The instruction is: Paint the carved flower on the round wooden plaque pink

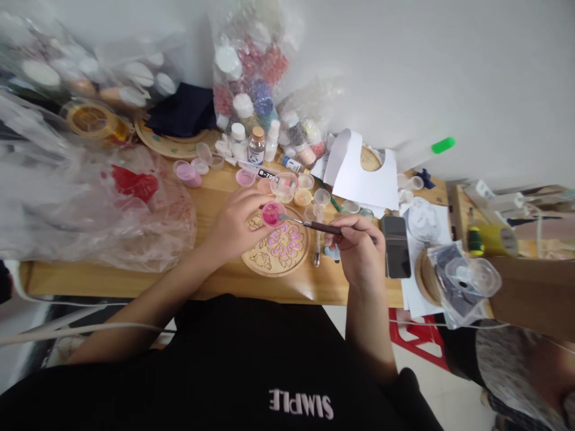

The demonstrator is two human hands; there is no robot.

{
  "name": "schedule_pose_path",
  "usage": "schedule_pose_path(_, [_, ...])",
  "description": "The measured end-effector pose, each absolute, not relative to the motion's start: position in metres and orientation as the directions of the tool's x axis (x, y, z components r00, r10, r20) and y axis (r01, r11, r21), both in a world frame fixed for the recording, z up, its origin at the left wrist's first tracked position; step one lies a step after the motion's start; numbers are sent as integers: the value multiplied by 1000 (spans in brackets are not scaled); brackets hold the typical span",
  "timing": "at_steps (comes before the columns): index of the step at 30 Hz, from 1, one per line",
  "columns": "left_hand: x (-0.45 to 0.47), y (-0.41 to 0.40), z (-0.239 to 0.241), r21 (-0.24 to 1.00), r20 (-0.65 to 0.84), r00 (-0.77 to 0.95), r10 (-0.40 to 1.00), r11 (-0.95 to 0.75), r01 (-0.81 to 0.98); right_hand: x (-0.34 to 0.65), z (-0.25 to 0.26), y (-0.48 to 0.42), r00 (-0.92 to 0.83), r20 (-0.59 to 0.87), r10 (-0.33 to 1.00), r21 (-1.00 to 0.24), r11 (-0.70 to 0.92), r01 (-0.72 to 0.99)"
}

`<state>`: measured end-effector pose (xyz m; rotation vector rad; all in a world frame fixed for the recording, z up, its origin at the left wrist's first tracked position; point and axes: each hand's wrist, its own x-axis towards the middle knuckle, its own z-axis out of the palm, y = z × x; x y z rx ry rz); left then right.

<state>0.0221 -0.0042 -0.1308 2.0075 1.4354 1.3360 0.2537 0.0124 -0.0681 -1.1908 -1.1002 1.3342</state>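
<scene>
My left hand (pixel 238 218) grips a small clear cup of bright pink paste (pixel 271 214), tilted a little toward me. In my right hand (pixel 360 246) is a palette knife (pixel 324 227) with a dark handle, pinched like a pen. Its thin metal tip reaches into the cup's right side. Below the cup lies a round wooden disc (pixel 275 261) with a carved flower pattern. The flower's petals (pixel 284 240) are filled with light pink and purple. My left hand covers part of the disc's upper left edge.
Several small cups, one of orange paste (pixel 302 197), stand behind the disc. A phone (pixel 396 246) lies right of my right hand. A plastic bag (pixel 148 221) covers the table's left side. Bottles, among them a brown one (pixel 256 146), stand at the back. Another person's clothing (pixel 507 365) shows lower right.
</scene>
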Motion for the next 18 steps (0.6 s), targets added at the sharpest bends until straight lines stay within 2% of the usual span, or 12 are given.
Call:
schedule_pose_path(12, [22, -3, -133, 656, 571, 77, 817, -511, 556, 260, -63, 5, -66, 74, 995, -989, 82, 124])
schedule_pose_path(18, [23, -2, -135, 605, 610, 100, 786, -544, 581, 259, -62, 3, -59, 63, 996, -989, 70, 130])
